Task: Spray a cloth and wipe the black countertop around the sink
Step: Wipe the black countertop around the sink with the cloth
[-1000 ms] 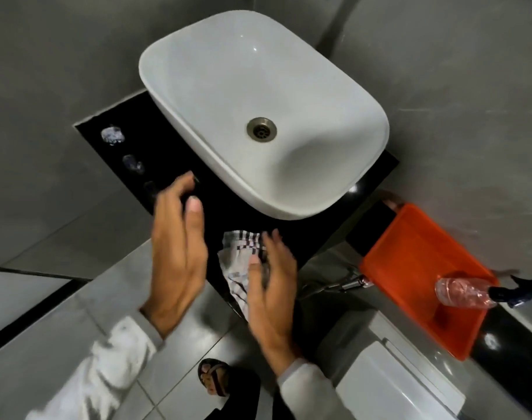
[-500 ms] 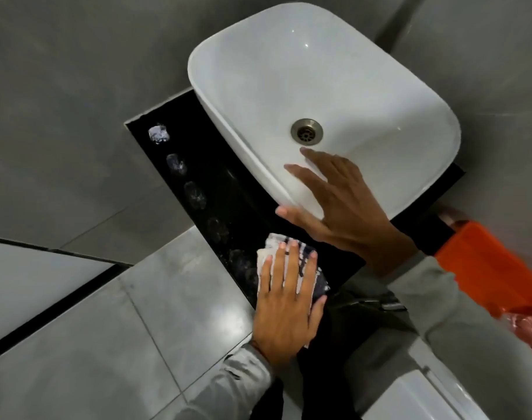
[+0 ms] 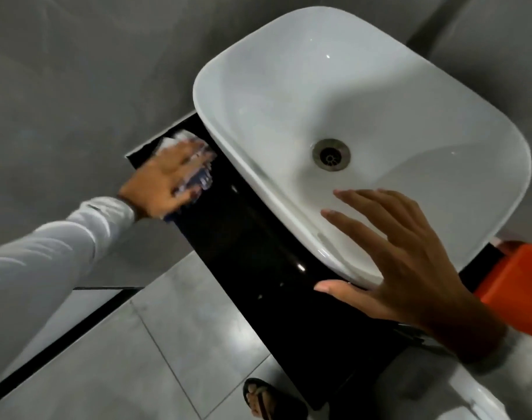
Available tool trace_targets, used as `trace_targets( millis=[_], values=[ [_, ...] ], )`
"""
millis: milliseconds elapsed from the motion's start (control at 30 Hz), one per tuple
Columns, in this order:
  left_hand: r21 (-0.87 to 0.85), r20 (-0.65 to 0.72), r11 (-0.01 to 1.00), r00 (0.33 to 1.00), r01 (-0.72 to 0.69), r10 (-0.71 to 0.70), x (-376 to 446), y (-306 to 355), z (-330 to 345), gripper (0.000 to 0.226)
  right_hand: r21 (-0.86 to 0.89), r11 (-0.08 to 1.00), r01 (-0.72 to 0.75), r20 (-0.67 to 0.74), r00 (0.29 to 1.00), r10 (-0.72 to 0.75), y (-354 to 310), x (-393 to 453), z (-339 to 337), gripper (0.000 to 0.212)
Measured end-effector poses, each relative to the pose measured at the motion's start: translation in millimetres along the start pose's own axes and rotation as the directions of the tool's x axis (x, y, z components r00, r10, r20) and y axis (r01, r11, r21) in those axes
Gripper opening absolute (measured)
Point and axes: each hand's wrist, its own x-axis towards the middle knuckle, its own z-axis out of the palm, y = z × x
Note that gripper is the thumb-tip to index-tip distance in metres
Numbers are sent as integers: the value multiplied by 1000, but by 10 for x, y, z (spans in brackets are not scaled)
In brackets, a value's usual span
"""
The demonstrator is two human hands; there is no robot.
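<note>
The left grip point(image 3: 164, 180) has slid the cloth point(image 3: 199, 165) to the counter's point(image 3: 258, 253) far corner, pressing it flat-handed, while the right grip point(image 3: 401, 262) hovers spread over the sink point(image 3: 349, 86) rim.

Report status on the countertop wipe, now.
Left hand flat on cloth, pressing it at countertop far left corner. Right hand open, fingers spread over sink near rim. Orange container sits past the right end, away from the cloth.

cloth point(image 3: 202, 174) on countertop point(image 3: 243, 244), L of sink point(image 3: 380, 95) | L hand point(image 3: 163, 181) on cloth | R hand point(image 3: 407, 262) over sink near rim
</note>
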Motion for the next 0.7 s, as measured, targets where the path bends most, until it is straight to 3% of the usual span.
trace_targets(
  millis=[100, 167, 233, 267, 333, 433, 500, 567, 633, 700],
  values=[
    [-40, -103, 940, 934, 339, -341, -10, -34, 72, 73, -6, 1000, -24, 11, 1000, 24, 7, 9, 4, 84],
    [-121, -98, 823, 818, 556, -567, 4, 317, 120, 73, -15, 999, -39, 25, 999, 40, 9, 9, 2, 87],
    [-160, -78, 735, 734, 659, -675, -25, 772, 89, 74, -25, 999, -46, 26, 999, 46, -15, 18, 3, 87],
    [-154, -69, 752, 753, 640, -655, -67, 1019, 93, 73, -25, 998, -55, 30, 998, 55, -12, 21, 7, 87],
    [-108, -71, 856, 855, 505, -513, -251, 1581, 166, 68, -18, 997, -72, 37, 997, 72, -21, 23, 16, 87],
    [-81, -85, 991, 990, 105, -112, -595, 2376, 380, 66, -3, 997, -82, 65, 994, 82, -36, 13, 7, 88],
    [-105, -55, 981, 985, -166, 161, -675, 2442, 438, 60, 2, 997, -82, 98, 992, 82, -40, -5, 11, 90],
    [-86, -35, 932, 936, -353, 352, -568, 2125, 377, 58, 6, 997, -83, 115, 990, 82, -30, 3, 16, 90],
    [-30, 17, 916, 916, -401, 402, -343, 1617, 249, 60, 3, 997, -83, 98, 992, 83, -18, 18, 15, 88],
    [-4, 25, 942, 941, -336, 336, -127, 1070, 107, 61, -5, 997, -79, 81, 994, 79, -6, 13, 17, 89]
  ],
)
